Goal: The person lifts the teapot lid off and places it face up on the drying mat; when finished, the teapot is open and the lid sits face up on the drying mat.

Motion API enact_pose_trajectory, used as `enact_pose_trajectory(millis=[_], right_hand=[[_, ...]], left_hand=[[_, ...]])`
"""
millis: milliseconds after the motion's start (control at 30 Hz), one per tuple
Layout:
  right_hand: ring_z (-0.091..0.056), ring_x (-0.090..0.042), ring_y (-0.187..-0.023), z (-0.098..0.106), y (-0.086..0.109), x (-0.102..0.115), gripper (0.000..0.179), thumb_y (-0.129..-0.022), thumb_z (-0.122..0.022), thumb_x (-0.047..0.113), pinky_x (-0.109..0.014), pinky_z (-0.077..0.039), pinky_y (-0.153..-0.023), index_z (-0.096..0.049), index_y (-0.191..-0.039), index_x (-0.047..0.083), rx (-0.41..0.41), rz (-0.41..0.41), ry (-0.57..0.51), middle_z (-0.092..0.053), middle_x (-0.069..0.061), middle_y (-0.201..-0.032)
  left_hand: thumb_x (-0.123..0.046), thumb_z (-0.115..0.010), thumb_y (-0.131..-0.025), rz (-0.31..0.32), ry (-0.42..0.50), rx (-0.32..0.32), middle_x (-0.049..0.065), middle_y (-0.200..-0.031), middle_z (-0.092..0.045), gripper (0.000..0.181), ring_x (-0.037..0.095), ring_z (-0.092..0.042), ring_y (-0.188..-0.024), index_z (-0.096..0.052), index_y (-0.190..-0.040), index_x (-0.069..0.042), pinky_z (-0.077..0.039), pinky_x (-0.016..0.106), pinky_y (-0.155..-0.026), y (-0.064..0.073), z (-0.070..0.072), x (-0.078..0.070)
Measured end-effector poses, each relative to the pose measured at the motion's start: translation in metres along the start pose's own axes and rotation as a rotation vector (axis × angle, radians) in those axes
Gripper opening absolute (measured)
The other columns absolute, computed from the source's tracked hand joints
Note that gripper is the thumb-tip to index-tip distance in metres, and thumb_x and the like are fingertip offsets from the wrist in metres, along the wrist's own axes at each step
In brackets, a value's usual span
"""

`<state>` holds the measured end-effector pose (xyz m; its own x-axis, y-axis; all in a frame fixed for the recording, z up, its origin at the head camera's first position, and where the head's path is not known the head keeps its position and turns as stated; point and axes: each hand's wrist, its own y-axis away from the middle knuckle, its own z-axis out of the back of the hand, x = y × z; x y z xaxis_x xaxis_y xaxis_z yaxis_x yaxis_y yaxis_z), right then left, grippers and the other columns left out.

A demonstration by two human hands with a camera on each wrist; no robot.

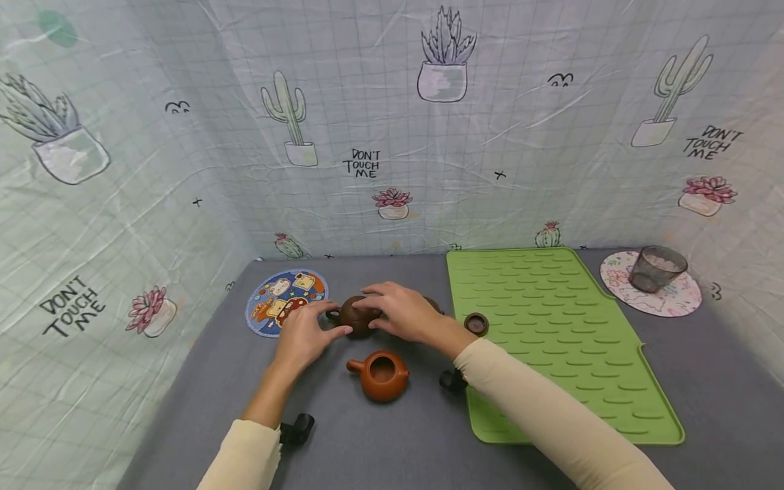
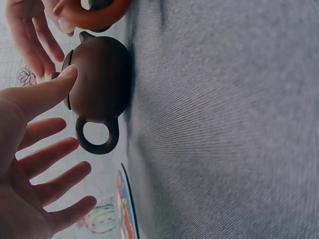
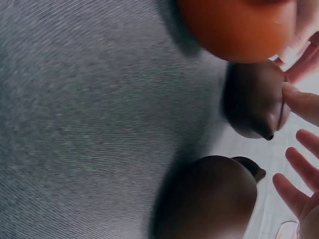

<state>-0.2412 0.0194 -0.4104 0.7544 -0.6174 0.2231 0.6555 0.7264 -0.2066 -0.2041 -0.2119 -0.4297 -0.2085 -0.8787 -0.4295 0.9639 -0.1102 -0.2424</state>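
Observation:
A dark brown teapot (image 1: 353, 314) with its lid on stands upright on the grey cloth, its loop handle (image 2: 98, 151) toward my left hand. My left hand (image 1: 305, 335) is beside the handle, fingers spread and fairly straight, the thumb near the lid's edge. Over the spout side is my right hand (image 1: 401, 309), its fingers apart and its thumb near the lid; whether it touches cannot be told. A second dark teapot (image 3: 212, 199) stands to the right, mostly hidden by the right hand in the head view. Nearer to me sits a lidless orange-brown teapot (image 1: 384, 388).
A small round dark piece (image 1: 476, 324) lies at the left edge of a green ridged mat (image 1: 551, 354). At left is a blue cartoon coaster (image 1: 263, 306); at right, a smoky glass (image 1: 657, 271) stands on a pale coaster (image 1: 674, 303). Patterned cloth walls surround the table.

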Motion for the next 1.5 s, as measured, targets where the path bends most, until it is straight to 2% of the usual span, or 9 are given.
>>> enact_pose_trajectory(millis=[267,667,933,1167,1500], right_hand=[[-0.051,-0.024,-0.144,-0.01,-0.004,0.0,0.053,-0.096,-0.071,0.031,-0.042,-0.052,-0.11,-0.057,-0.147,0.027,0.047,0.042,0.055,-0.048,-0.004,-0.16],[-0.06,-0.021,-0.134,-0.016,-0.007,-0.002,0.046,-0.097,-0.07,0.029,-0.039,-0.053,-0.108,-0.063,-0.142,0.024,-0.003,0.055,0.069,-0.056,-0.002,-0.153],[-0.062,-0.019,-0.133,-0.017,-0.01,-0.001,0.046,-0.097,-0.07,0.029,-0.036,-0.055,-0.105,-0.062,-0.143,0.026,-0.008,0.055,0.091,-0.058,-0.001,-0.152],[-0.062,-0.021,-0.132,-0.017,-0.01,0.0,0.048,-0.096,-0.071,0.029,-0.038,-0.056,-0.105,-0.062,-0.143,0.024,-0.003,0.05,0.057,-0.058,-0.003,-0.151],[-0.071,-0.022,-0.117,-0.018,-0.012,-0.002,0.048,-0.093,-0.074,0.027,-0.036,-0.061,-0.092,-0.064,-0.14,0.023,-0.017,0.034,-0.016,-0.06,-0.005,-0.148]], left_hand=[[-0.04,-0.088,-0.078,-0.009,-0.005,0.006,0.016,-0.132,-0.071,0.059,0.039,-0.066,-0.123,-0.074,-0.124,-0.006,-0.051,0.056,-0.103,-0.003,-0.004,-0.002],[-0.04,-0.087,-0.079,0.028,-0.006,0.033,0.016,-0.134,-0.07,0.06,0.04,-0.063,-0.127,-0.073,-0.125,-0.004,-0.048,0.057,-0.108,-0.008,-0.01,-0.005],[-0.039,-0.089,-0.077,0.027,0.0,0.028,0.016,-0.13,-0.072,0.06,0.04,-0.065,-0.124,-0.074,-0.123,-0.003,-0.049,0.056,-0.106,-0.01,-0.01,-0.004],[-0.038,-0.089,-0.077,0.029,-0.009,0.034,0.016,-0.128,-0.073,0.058,0.039,-0.066,-0.122,-0.075,-0.121,-0.003,-0.051,0.055,-0.103,-0.011,-0.009,-0.006],[-0.039,-0.089,-0.077,0.046,-0.008,0.051,0.015,-0.129,-0.073,0.058,0.038,-0.066,-0.122,-0.075,-0.121,-0.004,-0.052,0.054,-0.103,-0.013,-0.009,-0.007]])
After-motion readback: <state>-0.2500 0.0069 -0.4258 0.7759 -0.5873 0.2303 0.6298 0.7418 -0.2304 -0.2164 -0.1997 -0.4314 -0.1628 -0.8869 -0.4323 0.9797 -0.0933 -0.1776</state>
